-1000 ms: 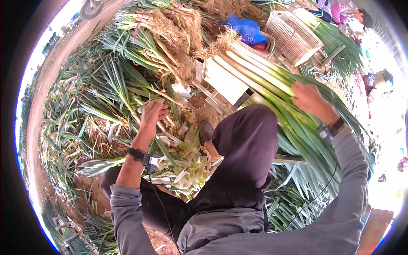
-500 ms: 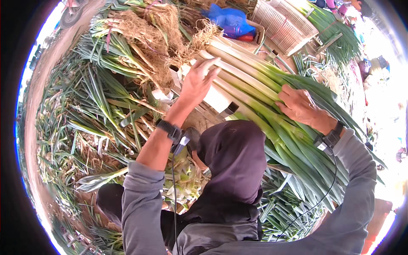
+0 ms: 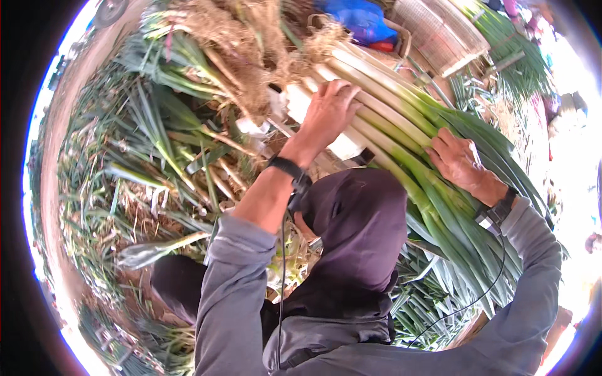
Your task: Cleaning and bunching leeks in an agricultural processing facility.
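A row of long leeks [image 3: 401, 128] lies side by side, with roots to the upper left and green leaves spreading to the lower right. The fingers of my left hand [image 3: 330, 113] curl over the white stalks near the root end. My right hand [image 3: 467, 164] is closed on the stalks farther along, where they turn green; its fingertips are partly hidden. Under the leeks, a white block-like surface [image 3: 298, 103] shows beside my left hand. Roots [image 3: 326, 45] fan out beyond the stalk ends.
Bundled leeks with dry brown roots [image 3: 232, 47] lie at the upper left. Loose leeks and leaves [image 3: 150, 182] cover the left ground. Far off are a blue plastic bag [image 3: 360, 22], a woven basket [image 3: 439, 37] and more green bundles [image 3: 508, 50]. Leaves also lie at the lower right.
My left hand has moved right and its fingers have come down, curling over the white stalks. My right hand keeps its place on the green part. The whole view has shifted slightly.
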A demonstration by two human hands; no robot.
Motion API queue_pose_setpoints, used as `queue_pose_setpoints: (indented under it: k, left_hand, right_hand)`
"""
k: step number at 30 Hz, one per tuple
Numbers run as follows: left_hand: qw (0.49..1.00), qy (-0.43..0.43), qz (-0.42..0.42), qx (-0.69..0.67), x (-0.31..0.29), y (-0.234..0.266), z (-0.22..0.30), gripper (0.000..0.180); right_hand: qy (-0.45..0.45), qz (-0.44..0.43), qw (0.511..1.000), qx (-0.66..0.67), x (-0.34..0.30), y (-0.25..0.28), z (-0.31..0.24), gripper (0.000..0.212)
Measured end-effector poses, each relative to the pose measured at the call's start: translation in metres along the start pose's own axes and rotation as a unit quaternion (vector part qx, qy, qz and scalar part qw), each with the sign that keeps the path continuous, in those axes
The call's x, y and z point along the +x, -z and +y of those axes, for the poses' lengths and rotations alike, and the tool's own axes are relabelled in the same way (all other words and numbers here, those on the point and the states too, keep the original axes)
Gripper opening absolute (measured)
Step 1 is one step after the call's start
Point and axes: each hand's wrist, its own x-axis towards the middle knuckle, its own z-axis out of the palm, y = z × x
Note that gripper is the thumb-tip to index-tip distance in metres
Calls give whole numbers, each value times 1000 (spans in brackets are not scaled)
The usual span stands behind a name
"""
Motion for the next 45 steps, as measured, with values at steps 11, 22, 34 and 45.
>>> queue_pose_setpoints:
  k: [11, 22, 34, 45]
  left_hand:
    - [944, 258, -68, -193, -171, 188, -6, 33]
    - [643, 337, 475, -497, -399, 386, -49, 26]
    - [631, 286, 619, -370, -488, 429, 10, 26]
    - [603, 276, 671, -331, -505, 438, 12, 26]
  right_hand:
    - [-33, -7, 988, -150, -18, -8, 23, 17]
    - [100, -138, 896, 411, 276, -40, -291, 26]
    - [199, -118, 935, 269, 279, -358, -557, 22]
    - [158, -115, 935, 296, 315, -231, -545, 25]
